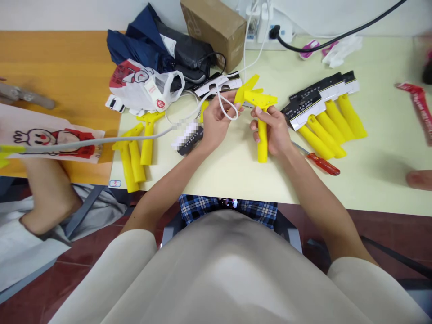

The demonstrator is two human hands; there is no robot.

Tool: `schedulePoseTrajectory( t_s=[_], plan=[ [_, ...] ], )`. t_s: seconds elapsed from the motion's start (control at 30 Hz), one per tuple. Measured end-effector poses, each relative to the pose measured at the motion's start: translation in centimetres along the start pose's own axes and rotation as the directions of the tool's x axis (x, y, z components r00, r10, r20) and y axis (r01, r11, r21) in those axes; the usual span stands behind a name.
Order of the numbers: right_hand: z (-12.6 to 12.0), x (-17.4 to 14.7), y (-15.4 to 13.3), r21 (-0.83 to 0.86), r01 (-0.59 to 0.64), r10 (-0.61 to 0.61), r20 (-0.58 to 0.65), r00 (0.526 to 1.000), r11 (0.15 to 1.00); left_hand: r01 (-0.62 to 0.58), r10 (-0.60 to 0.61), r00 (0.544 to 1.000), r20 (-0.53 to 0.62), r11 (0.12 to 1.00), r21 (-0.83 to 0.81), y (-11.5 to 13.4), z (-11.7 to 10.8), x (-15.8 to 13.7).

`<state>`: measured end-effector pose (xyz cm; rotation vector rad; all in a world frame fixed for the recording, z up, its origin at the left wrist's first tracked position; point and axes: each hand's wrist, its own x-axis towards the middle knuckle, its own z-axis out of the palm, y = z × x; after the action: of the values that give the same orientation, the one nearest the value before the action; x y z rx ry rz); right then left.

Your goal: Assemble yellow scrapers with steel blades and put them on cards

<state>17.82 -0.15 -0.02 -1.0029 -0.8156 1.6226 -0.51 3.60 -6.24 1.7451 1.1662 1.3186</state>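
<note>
Over the pale table, my right hand (277, 130) is closed around the grip of a yellow T-shaped scraper (263, 139), its wide head upward. My left hand (216, 120) pinches a flat yellow plastic piece (249, 85) against or just behind that head; whether they are joined I cannot tell. A white cable (227, 114) loops in front of my left fingers. Beside my right forearm lies a screwdriver (323, 164) with a red handle. More yellow scrapers (147, 139) lie left of my left hand.
Several yellow-handled scrapers in black-and-white card sleeves (305, 105) lie at right. Behind are a cardboard box (216, 31), a dark blue bundle (138, 42), a plastic bag (135, 83) and a power strip (285, 33). Another person's arm (50, 189) is at left; a red wrapper (418, 105) lies far right.
</note>
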Motion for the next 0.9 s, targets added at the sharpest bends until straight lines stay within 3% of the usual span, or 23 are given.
schedulePoseTrajectory(
  t_s=[0.1,0.2,0.33,0.43,0.53,0.77,0.9],
  plan=[
    [0.3,-0.2,0.3,-0.017,-0.036,0.036,0.009,0.999,0.999,0.012,-0.015,0.996,-0.086,1.0,-0.026,-0.2,-0.1,0.1],
    [0.6,-0.4,0.6,-0.049,-0.066,0.068,0.039,0.997,0.997,-0.027,0.044,0.985,-0.164,0.994,0.102,-0.2,-0.7,0.4],
    [1.0,-0.7,1.3,-0.093,-0.071,0.079,0.087,0.993,0.993,-0.145,0.155,0.987,-0.046,0.975,0.169,0.5,-1.7,0.5],
    [1.2,-0.7,1.7,-0.083,-0.047,0.055,0.091,0.994,0.995,-0.229,0.226,0.971,0.072,0.972,0.043,1.3,-1.9,0.4],
    [1.2,-0.7,1.7,-0.078,-0.046,0.053,0.092,0.994,0.996,-0.283,0.287,0.955,0.074,0.958,-0.05,1.8,-1.8,0.2],
    [1.1,-0.7,1.1,-0.09,-0.044,0.052,0.089,0.995,0.995,-0.188,0.19,0.979,0.07,0.982,-0.033,1.4,-1.6,0.3],
    [1.1,-0.8,0.9,-0.099,-0.033,0.043,0.106,0.993,0.995,-0.171,0.182,0.981,0.074,0.976,-0.137,0.9,-1.6,0.5]
  ],
)
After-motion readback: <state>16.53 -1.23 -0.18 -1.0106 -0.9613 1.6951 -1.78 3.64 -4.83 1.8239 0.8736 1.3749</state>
